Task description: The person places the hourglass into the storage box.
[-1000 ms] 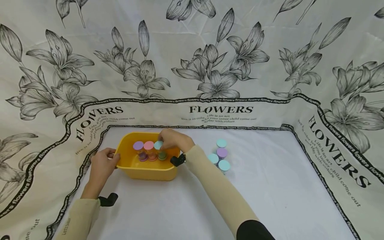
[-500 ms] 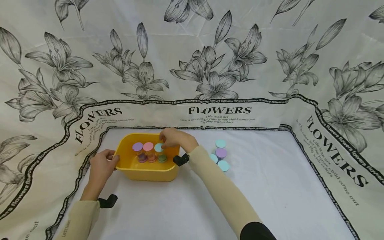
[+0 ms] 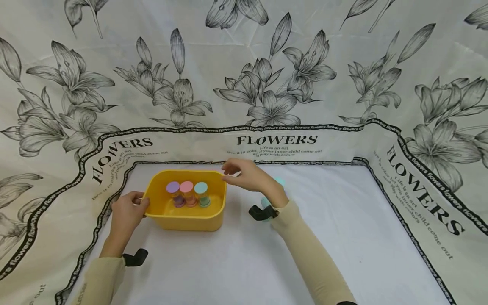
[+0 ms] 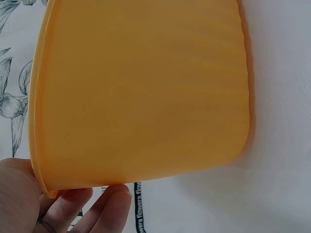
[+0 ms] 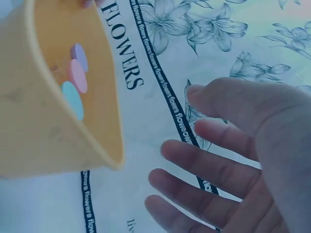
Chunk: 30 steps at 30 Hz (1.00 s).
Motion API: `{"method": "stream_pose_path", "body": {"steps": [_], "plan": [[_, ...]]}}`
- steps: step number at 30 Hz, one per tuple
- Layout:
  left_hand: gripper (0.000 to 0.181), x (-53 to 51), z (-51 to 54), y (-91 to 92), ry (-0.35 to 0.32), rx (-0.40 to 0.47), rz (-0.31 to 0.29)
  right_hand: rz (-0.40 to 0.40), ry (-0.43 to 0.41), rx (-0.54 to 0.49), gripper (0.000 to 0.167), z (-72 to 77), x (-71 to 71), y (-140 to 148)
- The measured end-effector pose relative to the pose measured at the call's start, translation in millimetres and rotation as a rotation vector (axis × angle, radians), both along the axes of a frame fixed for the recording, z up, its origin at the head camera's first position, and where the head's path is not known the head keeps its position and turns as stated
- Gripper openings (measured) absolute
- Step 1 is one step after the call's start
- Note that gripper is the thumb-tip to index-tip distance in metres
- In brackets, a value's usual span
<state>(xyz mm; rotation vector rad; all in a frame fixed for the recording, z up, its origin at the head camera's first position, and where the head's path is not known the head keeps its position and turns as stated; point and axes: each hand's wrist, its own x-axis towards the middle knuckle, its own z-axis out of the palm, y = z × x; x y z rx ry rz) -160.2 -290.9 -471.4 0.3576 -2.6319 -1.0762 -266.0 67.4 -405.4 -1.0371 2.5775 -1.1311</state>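
A yellow plastic bin [image 3: 183, 223] stands at the left of the table. Inside, three small sand timers stand upright in a row: one with purple ends [image 3: 173, 187], one with pink ends [image 3: 186, 187] and one with light blue ends [image 3: 201, 188]. My left hand [image 3: 126, 214] grips the bin's left rim, thumb and fingers on either side of the wall in the left wrist view. Just off the right rim is my right hand [image 3: 248, 176], its fingers spread and nothing between them in the right wrist view.
More sand timers [image 3: 280, 181] stand on the white cloth to the right, mostly hidden behind my right wrist. A flower-printed cloth [image 3: 274, 97] with a black lettered border rises behind and around the white surface.
My right hand has let go of the light blue sand timer, come out of the bin and moved right. The timer stays beside the pink one. My left hand keeps its hold.
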Motion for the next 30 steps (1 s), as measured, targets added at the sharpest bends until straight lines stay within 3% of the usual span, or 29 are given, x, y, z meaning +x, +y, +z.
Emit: {"method": "stream_pose_path", "body": {"steps": [10, 15, 22, 27, 30], "plan": [[0.035, -0.9, -0.1, 3.4, -0.001, 0.01, 0.004, -0.228, 0.042, -0.196, 0.032, -40.8, 50.7, 73.3], [0.036, 1.7, -0.9, 1.8, 0.004, 0.009, 0.015, -0.304, 0.172, -0.301, 0.033, -62.1, 73.5, 102.0], [0.037, 0.2, -5.1, 0.3, -0.001, 0.017, 0.011, -0.407, 0.353, -0.503, 0.035, -84.0, 108.3, 113.7], [0.037, 2.6, -4.8, -0.2, 0.002, 0.015, 0.013, -0.568, 0.423, -0.585, 0.037, -114.7, 115.6, 115.9], [0.037, 2.7, -3.2, -0.1, -0.004, 0.009, 0.017, -0.645, 0.381, -0.563, 0.044, -126.6, 117.7, 117.6]]}}
